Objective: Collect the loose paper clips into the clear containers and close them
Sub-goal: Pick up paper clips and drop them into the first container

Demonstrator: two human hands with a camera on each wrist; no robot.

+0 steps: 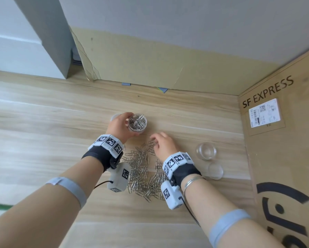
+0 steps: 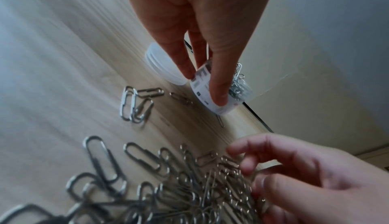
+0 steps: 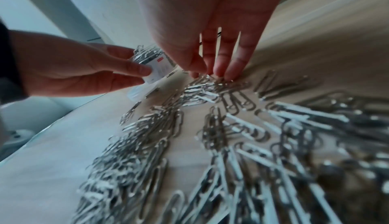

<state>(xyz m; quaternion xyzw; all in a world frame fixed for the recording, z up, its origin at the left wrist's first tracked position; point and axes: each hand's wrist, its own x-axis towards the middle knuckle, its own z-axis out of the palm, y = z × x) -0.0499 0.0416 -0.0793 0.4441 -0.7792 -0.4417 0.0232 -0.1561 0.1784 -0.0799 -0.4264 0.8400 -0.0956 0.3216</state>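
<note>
My left hand (image 1: 122,127) grips a small clear container (image 1: 137,122) heaped with silver paper clips and holds it just above the wooden table. In the left wrist view my fingers (image 2: 219,84) wrap its labelled wall (image 2: 202,91). A big pile of loose paper clips (image 1: 143,169) lies between my wrists. My right hand (image 1: 161,144) reaches down onto the pile's far edge, where thumb and fingertips (image 3: 221,71) pinch a few clips (image 3: 212,81). A second clear container (image 1: 206,151) stands empty at the right, with its lid (image 1: 215,170) lying flat beside it.
Another clear lid (image 1: 115,116) lies on the table behind my left hand, also seen in the left wrist view (image 2: 162,64). A cardboard sheet (image 1: 150,65) leans against the back wall. A printed cardboard box (image 1: 279,140) walls off the right side.
</note>
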